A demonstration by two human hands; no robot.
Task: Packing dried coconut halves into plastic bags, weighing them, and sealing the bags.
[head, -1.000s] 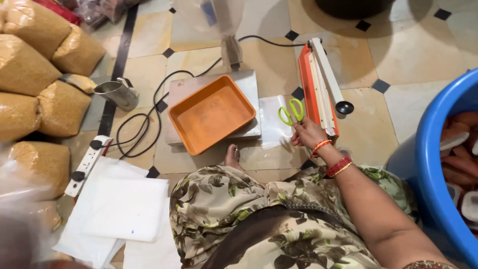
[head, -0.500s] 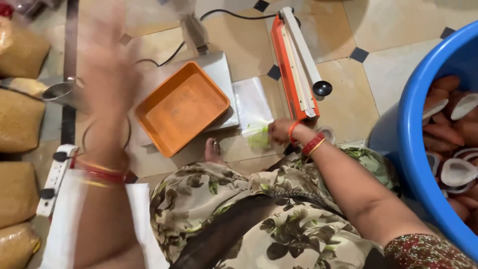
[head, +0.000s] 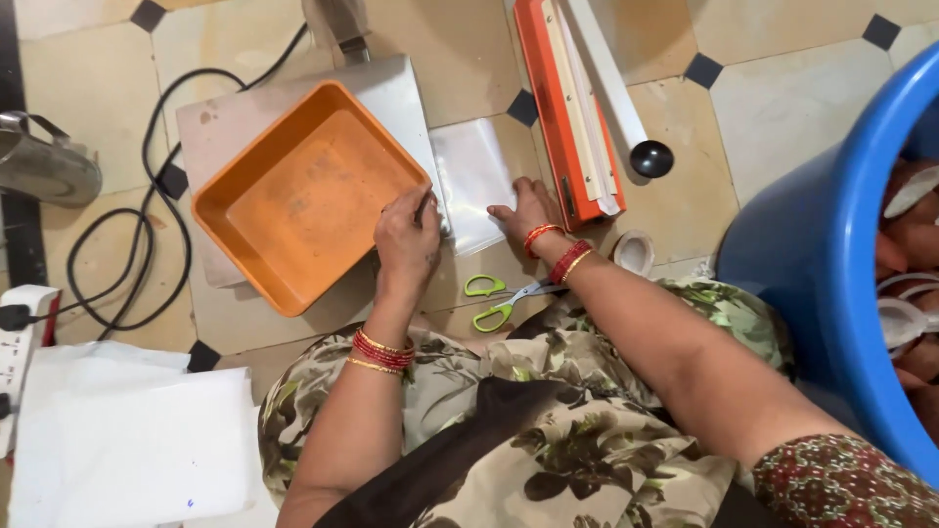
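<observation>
My left hand [head: 406, 235] rests at the near right edge of an orange plastic tray [head: 303, 196], its fingertips at the left edge of a clear plastic bag [head: 474, 181] lying flat on the floor. My right hand [head: 528, 210] lies flat on the bag's right side, beside an orange heat sealer [head: 567, 108]. Green-handled scissors [head: 499, 298] lie on the floor just below both hands, held by neither. The tray sits on a flat metal scale platform [head: 391, 93].
A big blue tub [head: 831, 254] with brownish pieces stands at the right. A roll of tape [head: 634, 252] lies near my right wrist. A black cable [head: 161, 166], a metal mug [head: 44, 171], a white power strip [head: 20, 342] and white sheets [head: 137, 450] are at the left.
My right hand has put the scissors down on the floor and moved onto the plastic bag. My left hand swept in from the left and came down at the tray's edge.
</observation>
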